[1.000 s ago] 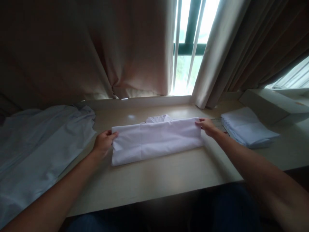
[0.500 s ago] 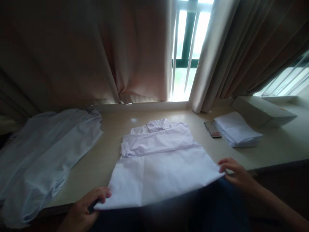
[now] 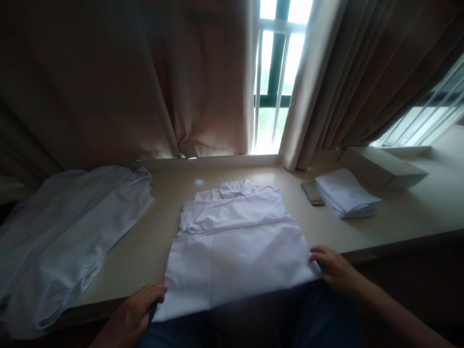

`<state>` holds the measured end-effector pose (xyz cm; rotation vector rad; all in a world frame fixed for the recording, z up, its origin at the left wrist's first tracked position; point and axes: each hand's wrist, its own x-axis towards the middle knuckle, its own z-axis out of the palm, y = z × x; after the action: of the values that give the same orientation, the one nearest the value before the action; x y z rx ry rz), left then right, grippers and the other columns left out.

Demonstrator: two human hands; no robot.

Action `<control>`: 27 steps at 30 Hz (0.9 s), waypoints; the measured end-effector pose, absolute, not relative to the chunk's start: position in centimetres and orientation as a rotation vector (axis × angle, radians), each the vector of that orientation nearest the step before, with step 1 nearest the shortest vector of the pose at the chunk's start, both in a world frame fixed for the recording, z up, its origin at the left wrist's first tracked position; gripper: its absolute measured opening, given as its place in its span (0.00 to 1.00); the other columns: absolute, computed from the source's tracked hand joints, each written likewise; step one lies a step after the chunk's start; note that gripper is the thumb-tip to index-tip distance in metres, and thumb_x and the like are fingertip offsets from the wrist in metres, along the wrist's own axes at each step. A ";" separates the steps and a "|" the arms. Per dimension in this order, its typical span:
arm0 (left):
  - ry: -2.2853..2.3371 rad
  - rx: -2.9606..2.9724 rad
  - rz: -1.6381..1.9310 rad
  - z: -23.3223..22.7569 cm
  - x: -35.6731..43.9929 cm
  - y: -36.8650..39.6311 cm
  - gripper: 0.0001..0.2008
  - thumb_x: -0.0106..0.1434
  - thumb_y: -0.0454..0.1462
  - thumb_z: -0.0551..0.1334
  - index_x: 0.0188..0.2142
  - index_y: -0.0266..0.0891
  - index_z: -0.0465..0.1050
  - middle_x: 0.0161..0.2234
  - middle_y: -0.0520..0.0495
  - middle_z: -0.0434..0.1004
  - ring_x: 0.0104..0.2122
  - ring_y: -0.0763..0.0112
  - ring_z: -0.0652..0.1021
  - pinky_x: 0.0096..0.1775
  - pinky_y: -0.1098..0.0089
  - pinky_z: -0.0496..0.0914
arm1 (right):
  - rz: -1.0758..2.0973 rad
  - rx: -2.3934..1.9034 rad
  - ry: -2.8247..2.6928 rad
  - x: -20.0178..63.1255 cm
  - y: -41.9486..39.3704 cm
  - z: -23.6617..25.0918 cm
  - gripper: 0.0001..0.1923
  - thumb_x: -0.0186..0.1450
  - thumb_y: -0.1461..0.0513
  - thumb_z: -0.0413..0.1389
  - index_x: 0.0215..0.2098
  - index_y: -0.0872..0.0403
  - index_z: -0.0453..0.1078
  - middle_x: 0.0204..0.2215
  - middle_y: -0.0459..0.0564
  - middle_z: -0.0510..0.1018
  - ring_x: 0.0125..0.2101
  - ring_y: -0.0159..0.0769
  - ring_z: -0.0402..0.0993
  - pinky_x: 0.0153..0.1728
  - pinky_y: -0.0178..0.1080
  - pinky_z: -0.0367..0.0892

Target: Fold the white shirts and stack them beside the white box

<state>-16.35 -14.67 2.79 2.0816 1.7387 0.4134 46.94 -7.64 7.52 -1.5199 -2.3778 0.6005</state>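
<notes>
On the pale table (image 3: 152,251) before us lies the white shirt (image 3: 235,241) — collar at the far end, sleeves folded across the chest, its smooth lower half spread toward us and hanging just past the near edge; our left hand (image 3: 132,314) pinches the near left corner, fingers closed on the cloth; our right hand (image 3: 335,270) grips the near right corner likewise — a crumpled pale garment (image 3: 65,232) lies at left, a folded stack (image 3: 346,195) at right.
</notes>
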 end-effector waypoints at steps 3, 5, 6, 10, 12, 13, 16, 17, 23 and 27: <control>1.824 2.065 0.451 4.4 -15.5 -12.1 0.16 0.54 0.35 0.55 0.39 0.52 0.77 0.49 0.51 0.78 0.51 0.62 0.76 0.57 0.63 0.68 | 0.512 -1.610 -2.233 46.1 -4.5 7.9 0.20 0.56 0.67 0.50 0.45 0.50 0.74 0.47 0.51 0.76 0.49 0.40 0.71 0.54 0.42 0.63; 1.869 2.113 0.487 5.4 -14.3 -9.4 0.16 0.59 0.41 0.56 0.45 0.49 0.76 0.51 0.48 0.77 0.53 0.61 0.75 0.58 0.62 0.66 | 0.463 -1.730 -2.124 45.2 -1.8 7.7 0.19 0.60 0.63 0.50 0.48 0.54 0.72 0.46 0.53 0.76 0.48 0.41 0.72 0.53 0.42 0.63; 1.860 2.157 0.484 5.7 -13.5 -7.9 0.18 0.60 0.44 0.56 0.47 0.46 0.74 0.53 0.47 0.76 0.54 0.61 0.74 0.59 0.62 0.64 | 0.464 -1.780 -2.091 44.7 -0.4 7.5 0.20 0.61 0.62 0.51 0.51 0.56 0.71 0.47 0.55 0.76 0.48 0.42 0.72 0.53 0.42 0.63; 1.738 2.260 0.287 6.3 -10.6 -2.7 0.25 0.62 0.48 0.54 0.54 0.38 0.70 0.56 0.41 0.71 0.57 0.61 0.71 0.60 0.62 0.62 | 0.487 -1.787 -2.159 42.7 3.8 6.9 0.27 0.57 0.63 0.56 0.55 0.59 0.68 0.53 0.58 0.73 0.53 0.44 0.67 0.56 0.41 0.59; 1.712 2.249 0.148 6.3 -9.7 -0.9 0.26 0.62 0.49 0.55 0.54 0.37 0.69 0.56 0.39 0.71 0.56 0.60 0.71 0.59 0.63 0.62 | 0.501 -1.784 -2.256 42.0 4.9 7.0 0.27 0.55 0.65 0.56 0.54 0.56 0.70 0.52 0.55 0.73 0.53 0.44 0.66 0.55 0.41 0.58; 1.714 2.242 0.088 6.2 -9.4 -0.3 0.27 0.60 0.49 0.57 0.55 0.37 0.69 0.56 0.39 0.70 0.57 0.59 0.70 0.59 0.62 0.62 | 0.517 -1.793 -2.302 41.8 5.3 7.1 0.27 0.54 0.65 0.56 0.53 0.54 0.71 0.51 0.54 0.73 0.52 0.44 0.67 0.54 0.41 0.59; 1.778 2.211 -0.054 6.3 -9.1 0.7 0.33 0.56 0.50 0.60 0.59 0.39 0.65 0.61 0.38 0.64 0.60 0.55 0.66 0.59 0.59 0.59 | 0.599 -1.823 -2.393 41.5 6.1 7.4 0.29 0.50 0.66 0.58 0.51 0.50 0.73 0.50 0.52 0.73 0.49 0.43 0.68 0.49 0.38 0.61; 1.807 2.201 -0.096 6.4 -9.0 0.8 0.35 0.55 0.50 0.61 0.60 0.40 0.63 0.62 0.37 0.63 0.60 0.53 0.65 0.59 0.57 0.59 | 0.637 -1.835 -2.407 41.5 6.3 7.4 0.30 0.49 0.66 0.58 0.51 0.50 0.72 0.50 0.52 0.72 0.48 0.42 0.69 0.47 0.37 0.62; 1.905 2.181 -0.225 6.8 -8.8 0.8 0.27 0.50 0.45 0.63 0.50 0.42 0.70 0.52 0.40 0.73 0.53 0.53 0.71 0.53 0.55 0.61 | 0.755 -1.928 -2.444 41.6 7.3 7.4 0.24 0.46 0.67 0.59 0.44 0.54 0.74 0.38 0.51 0.77 0.35 0.37 0.72 0.33 0.32 0.62; 1.859 2.195 -0.276 7.3 -8.9 0.2 0.14 0.51 0.40 0.62 0.38 0.43 0.75 0.41 0.44 0.77 0.46 0.56 0.75 0.47 0.59 0.64 | 0.762 -1.921 -2.471 41.7 6.5 7.9 0.09 0.47 0.68 0.58 0.29 0.57 0.73 0.26 0.49 0.75 0.28 0.35 0.70 0.28 0.32 0.59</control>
<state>-8.90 0.15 7.29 2.1954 1.8593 -0.2758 41.75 6.47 7.88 -1.9211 -2.4710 0.7619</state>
